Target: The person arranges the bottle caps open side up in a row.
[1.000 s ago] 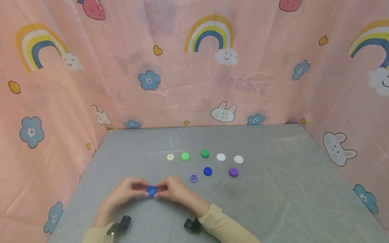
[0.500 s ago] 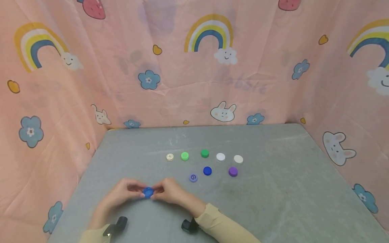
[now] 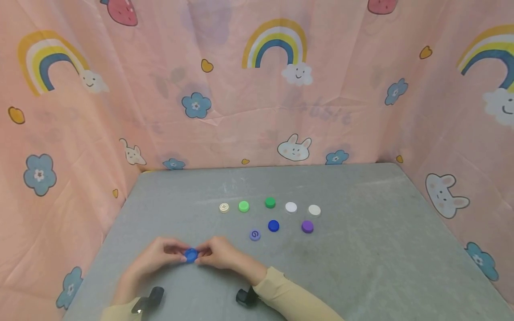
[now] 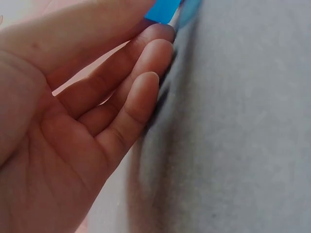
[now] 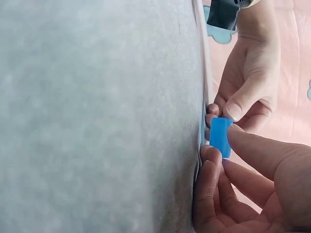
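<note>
A bright blue bottle cap (image 3: 191, 255) is at the near left of the grey table, between both hands. My left hand (image 3: 157, 257) pinches its left side with thumb and fingers. From the right, my right hand (image 3: 218, 254) pinches the opposite side. Seen edge-on in the right wrist view, the blue cap (image 5: 221, 138) is a short cylinder close to the tabletop; whether it touches the surface I cannot tell. Only a corner of the cap (image 4: 164, 10) shows in the left wrist view, past the thumb. A lilac cap (image 3: 254, 235) with a dark swirl lies nearest the right hand.
Behind lie a dark blue cap (image 3: 273, 226) and a purple cap (image 3: 307, 227). The far row has a cream cap (image 3: 224, 207), light green cap (image 3: 243, 206), green cap (image 3: 270, 203) and two white caps (image 3: 291, 207). Pink printed cloth (image 3: 225, 133) surrounds the table (image 3: 381, 249).
Both hands have slid left and slightly nearer with the bright blue cap between them. The other caps stay where they were.
</note>
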Available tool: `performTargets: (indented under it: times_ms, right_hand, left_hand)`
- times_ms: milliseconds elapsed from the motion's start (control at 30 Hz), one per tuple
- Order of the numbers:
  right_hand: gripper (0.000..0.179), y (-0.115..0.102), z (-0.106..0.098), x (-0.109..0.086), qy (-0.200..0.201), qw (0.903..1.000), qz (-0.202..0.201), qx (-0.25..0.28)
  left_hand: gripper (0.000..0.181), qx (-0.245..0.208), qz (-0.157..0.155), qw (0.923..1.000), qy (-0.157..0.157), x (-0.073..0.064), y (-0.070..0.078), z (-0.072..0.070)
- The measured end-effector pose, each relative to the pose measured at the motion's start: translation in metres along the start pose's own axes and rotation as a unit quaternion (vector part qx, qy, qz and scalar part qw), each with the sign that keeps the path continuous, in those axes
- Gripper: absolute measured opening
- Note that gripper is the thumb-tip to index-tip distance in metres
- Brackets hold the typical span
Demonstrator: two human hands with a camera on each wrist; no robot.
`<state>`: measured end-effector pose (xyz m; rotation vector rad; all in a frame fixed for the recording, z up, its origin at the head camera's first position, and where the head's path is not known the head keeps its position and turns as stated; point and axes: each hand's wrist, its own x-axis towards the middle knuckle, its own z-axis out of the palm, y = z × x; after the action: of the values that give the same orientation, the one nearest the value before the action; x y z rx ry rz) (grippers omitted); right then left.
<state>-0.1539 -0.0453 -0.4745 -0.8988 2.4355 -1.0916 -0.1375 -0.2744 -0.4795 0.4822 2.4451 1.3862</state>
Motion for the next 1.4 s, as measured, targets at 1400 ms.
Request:
performTargets:
  times_ms: [1400]
  right_hand:
    - [0.032,0.019,-0.015,-0.006,0.067,0.9960,-0.007,0.059]
  left_hand:
    - [0.032,0.052,-0.006,0.9945,0.091,0.029,0.024,0.014]
